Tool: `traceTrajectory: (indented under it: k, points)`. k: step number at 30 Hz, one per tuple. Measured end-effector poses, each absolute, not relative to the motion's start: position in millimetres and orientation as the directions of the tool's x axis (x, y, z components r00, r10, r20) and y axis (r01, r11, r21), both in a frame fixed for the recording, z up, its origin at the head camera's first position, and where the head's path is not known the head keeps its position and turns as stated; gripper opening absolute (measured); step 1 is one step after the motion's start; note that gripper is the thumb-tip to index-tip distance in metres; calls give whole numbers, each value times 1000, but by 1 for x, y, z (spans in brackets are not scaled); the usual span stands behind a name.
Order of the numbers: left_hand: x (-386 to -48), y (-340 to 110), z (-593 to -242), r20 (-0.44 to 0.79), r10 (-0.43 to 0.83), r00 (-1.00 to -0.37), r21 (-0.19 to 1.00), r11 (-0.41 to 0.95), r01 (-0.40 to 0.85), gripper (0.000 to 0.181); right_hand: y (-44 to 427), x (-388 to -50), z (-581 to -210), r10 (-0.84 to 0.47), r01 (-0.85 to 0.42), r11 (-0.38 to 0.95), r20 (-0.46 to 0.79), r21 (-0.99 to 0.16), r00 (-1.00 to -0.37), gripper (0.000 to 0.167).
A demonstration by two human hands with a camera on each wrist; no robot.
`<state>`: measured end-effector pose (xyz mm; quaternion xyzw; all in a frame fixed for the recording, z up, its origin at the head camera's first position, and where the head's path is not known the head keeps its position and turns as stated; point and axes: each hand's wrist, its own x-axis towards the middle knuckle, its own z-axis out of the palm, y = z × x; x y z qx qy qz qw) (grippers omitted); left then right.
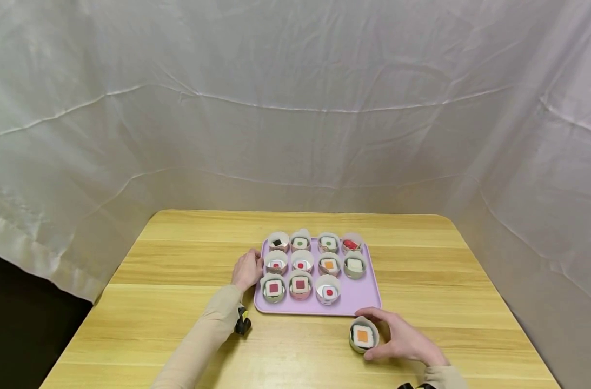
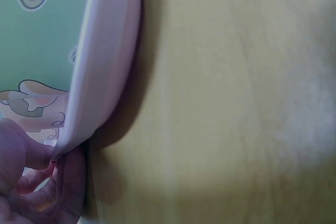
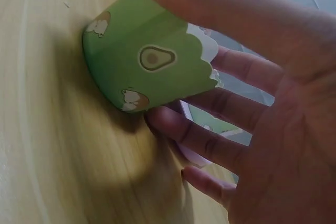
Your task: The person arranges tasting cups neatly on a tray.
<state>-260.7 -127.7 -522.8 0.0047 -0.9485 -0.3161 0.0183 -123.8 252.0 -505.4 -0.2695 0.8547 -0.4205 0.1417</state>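
Observation:
My right hand holds a green scalloped paper baking cup printed with avocados, thumb on one side and fingers on the other. Inside the cup lies a toy sushi piece, white with an orange square. This cup is in front of the near right part of a lilac tray. At the tray's left side my left hand pinches the rim between thumb and fingers, as the left wrist view shows. Several paper cups with sushi pieces stand in rows on the tray, including one with a purple-centred piece.
The wooden table has rounded far corners. Grey-white cloth hangs behind it and along both sides. At the tray's back right a cup holds a red piece. The tray's near right corner is bare.

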Motion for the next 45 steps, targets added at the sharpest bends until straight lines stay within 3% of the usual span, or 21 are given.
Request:
traceTrajectory:
  k: [13, 45]
  points:
    - [-261, -127, -523, 26, -24, -999, 603, 798, -4, 23, 245, -125, -510, -598, -369, 515, -15, -774, -801, 63]
    - [-260, -127, -522, 21, -24, -999, 613, 790, -6, 24, 238, -121, -518, -566, -542, 526, 206, -655, -799, 56]
